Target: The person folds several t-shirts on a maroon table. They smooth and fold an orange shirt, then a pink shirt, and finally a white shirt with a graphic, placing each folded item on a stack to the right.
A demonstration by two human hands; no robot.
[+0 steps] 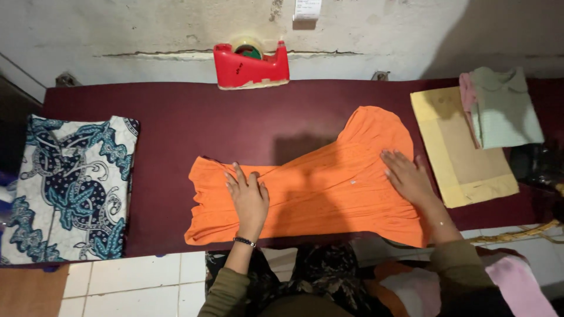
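Your left hand [248, 196] and right hand [408, 176] lie spread flat on the orange garment [320, 188], below the red tape dispenser [251, 67].

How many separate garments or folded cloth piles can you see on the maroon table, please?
3: the orange garment under both hands at centre, the batik cloth folded at left, and the pale green and pink pile at right. More may lie out of frame.

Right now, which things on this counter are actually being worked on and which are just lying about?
In hand:
orange garment, left hand and right hand pressed flat on it.

Lying about:
red tape dispenser
blue patterned cloth
yellow envelope
pale green folded garment
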